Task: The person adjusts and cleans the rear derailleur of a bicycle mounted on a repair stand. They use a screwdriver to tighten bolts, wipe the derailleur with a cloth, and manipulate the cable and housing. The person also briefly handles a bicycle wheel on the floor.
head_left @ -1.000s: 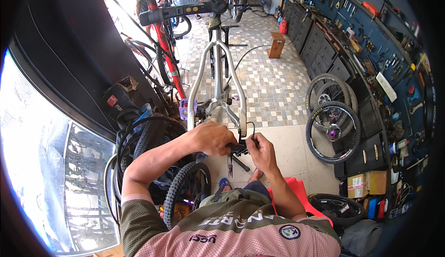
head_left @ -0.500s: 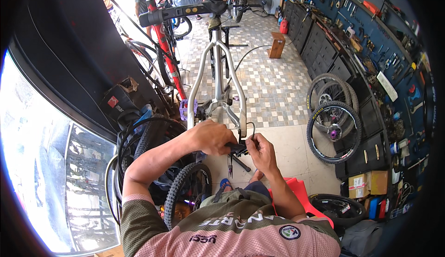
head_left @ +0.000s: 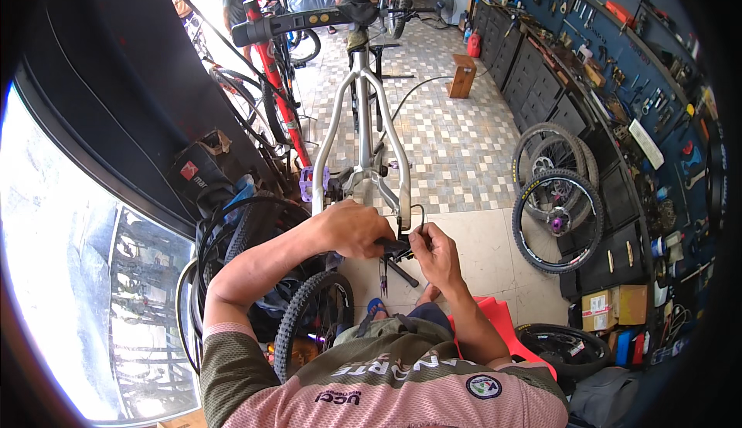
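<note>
A silver bicycle frame (head_left: 363, 127) without a rear wheel is held up in front of me, its rear end toward me. At the right rear tip, my left hand (head_left: 352, 229) is closed around a black handle-like piece (head_left: 392, 245); its exact kind is hidden. Close beside it, my right hand (head_left: 434, 254) pinches thumb and fingers at the black cable (head_left: 423, 213) that loops down from the frame tip. Between the hands sits a dark mechanism, probably the rear derailleur (head_left: 399, 256), mostly covered by fingers. A thin cage-like part (head_left: 384, 277) hangs below it.
A loose tyred wheel (head_left: 313, 324) stands by my left knee. Right of me are a red plastic chair (head_left: 495, 324) and wheels (head_left: 558, 223) leaning on dark cabinets (head_left: 533, 80). A wooden stool (head_left: 462, 76) stands on the tiles. Other bikes and people are at the far left.
My hands stay at the same spot by the frame tip, with only a very slight shift of the fingers. The frame has not visibly moved.
</note>
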